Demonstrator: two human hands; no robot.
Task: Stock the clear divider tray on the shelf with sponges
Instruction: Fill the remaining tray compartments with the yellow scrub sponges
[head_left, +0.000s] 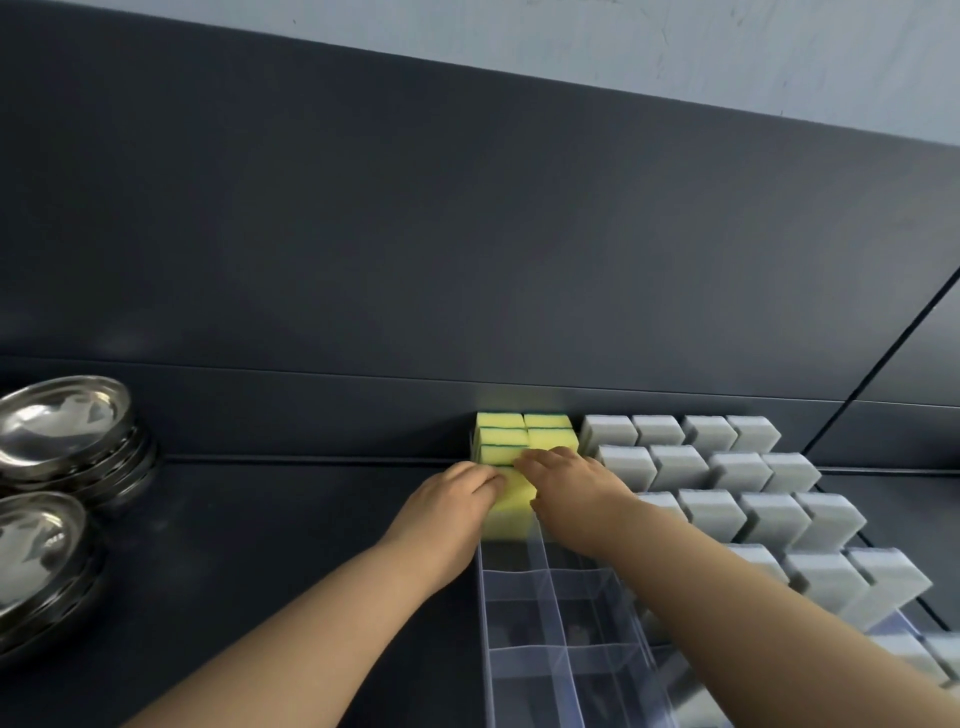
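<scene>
At my far left I see two stacks of shiny steel bowls, a far stack (67, 431) and a near stack (36, 561). A dark back panel (363, 234) stands behind them, with a pale wall (623, 47) above.

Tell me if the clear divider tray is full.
Partly full. Yellow sponges fill the far rows of the clear divider tray; the left hand holds another sponge at the next row; nearer compartments are empty.

Clear divider tray (550, 587): transparent plastic, two columns of cells, lies flat and runs from frame 5 o'clock up toward centre. Cells at its 6 o'clock end are empty. Stocked sponges (524, 434), yellow with green scrub layers, stand on edge in the 12 o'clock cells, two across and touching. Loose sponge (511, 506), also yellow, is in the left column directly at their 6 o'clock, gripped by left hand (452, 499) and right hand (571, 483).
</scene>
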